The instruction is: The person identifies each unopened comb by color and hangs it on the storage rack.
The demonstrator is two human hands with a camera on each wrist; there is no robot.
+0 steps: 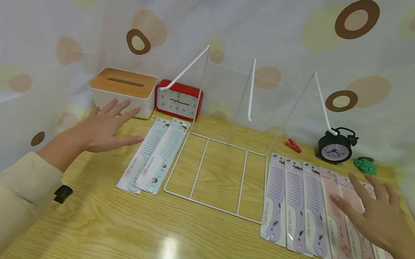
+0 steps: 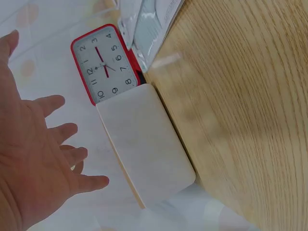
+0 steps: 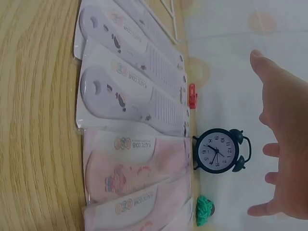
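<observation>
My left hand [image 1: 108,129] is open with fingers spread, just in front of a white tissue box with a wooden lid [image 1: 123,90] and left of two blue packaged combs [image 1: 155,155]. In the left wrist view that hand [image 2: 33,159] holds nothing, apart from the tissue box [image 2: 144,149]. My right hand [image 1: 376,213] is open, fingers straight, over a row of pink packaged combs [image 1: 341,216]; whether it touches them is unclear. Three purple packaged combs [image 1: 295,204] lie to their left. The right wrist view shows the hand [image 3: 284,144] empty above the pink combs [image 3: 139,171].
A white wire rack [image 1: 218,175] with upright dividers lies at the middle of the wooden table [image 1: 172,242]. A red clock [image 1: 178,99] stands behind it on the left. At the back right are a black alarm clock [image 1: 334,148], a red clip [image 1: 292,145] and a green object [image 1: 365,165]. A patterned curtain hangs behind.
</observation>
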